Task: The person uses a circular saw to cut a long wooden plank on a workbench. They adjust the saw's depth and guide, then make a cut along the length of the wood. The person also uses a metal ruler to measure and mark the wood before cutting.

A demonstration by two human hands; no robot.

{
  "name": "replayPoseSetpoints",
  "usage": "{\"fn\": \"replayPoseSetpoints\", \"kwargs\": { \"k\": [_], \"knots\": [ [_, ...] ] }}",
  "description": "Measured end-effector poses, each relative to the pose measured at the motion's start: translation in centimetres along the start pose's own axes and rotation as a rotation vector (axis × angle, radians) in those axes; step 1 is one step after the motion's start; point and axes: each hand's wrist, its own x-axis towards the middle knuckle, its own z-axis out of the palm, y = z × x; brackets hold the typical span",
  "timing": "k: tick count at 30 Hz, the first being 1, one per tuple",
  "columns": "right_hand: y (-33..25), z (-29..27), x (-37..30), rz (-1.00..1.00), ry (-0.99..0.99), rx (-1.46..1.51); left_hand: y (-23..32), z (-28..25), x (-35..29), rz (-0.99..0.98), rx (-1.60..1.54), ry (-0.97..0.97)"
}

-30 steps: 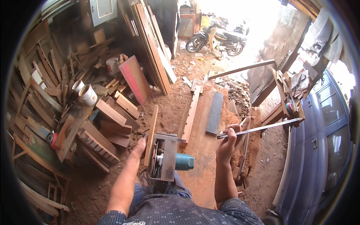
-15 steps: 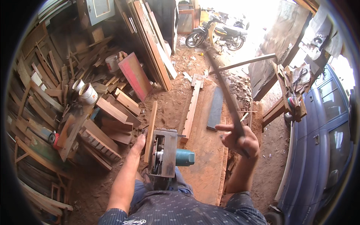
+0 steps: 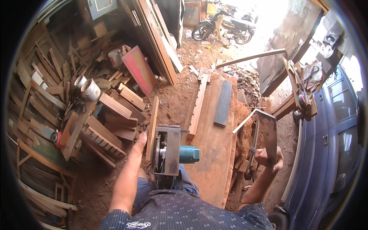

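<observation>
At lower right, the right hand (image 3: 262,157) holds a dark strip (image 3: 267,134), fingers curled around it. Left hand (image 3: 141,141) at wooden board (image 3: 152,128) beside power saw (image 3: 172,151); finger state cannot be told.

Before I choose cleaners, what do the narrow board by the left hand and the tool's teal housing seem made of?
Narrow board: wood, apparently unfinished, judging by its matte brown face. Teal housing: probably plastic, smooth, judging by its even colour.
</observation>
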Motion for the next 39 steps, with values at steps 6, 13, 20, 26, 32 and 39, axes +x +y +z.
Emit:
{"fn": "replayPoseSetpoints", "kwargs": {
  "k": [6, 13, 20, 26, 32, 39],
  "knots": [
    [0.0, 0.7, 0.6, 0.044, 0.046, 0.058, 0.1, 0.3, -0.4, -0.005, -0.012, -0.012],
    [-2.1, 3.5, 4.6, 1.244, -0.015, -0.539, 0.1, 0.2, -0.6, 0.0, -0.017, -0.008],
    [6.0, 1.5, -0.4, 0.988, 0.731, -0.474, 0.2, 0.7, -0.7, 0.035, -0.002, -0.015],
    [14.2, 4.7, 1.3, 0.575, 0.863, -0.551, 0.8, 0.6, -2.0, -0.014, -0.047, 0.009],
    [17.0, 5.8, 0.9, 1.155, 0.702, -0.591, 1.6, 2.1, -1.0, -0.043, -0.032, -0.023],
    [17.5, 4.0, 0.2, 0.852, 0.562, -0.571, 1.7, 1.9, -1.7, -0.03, -0.041, -0.002]
  ]
}}
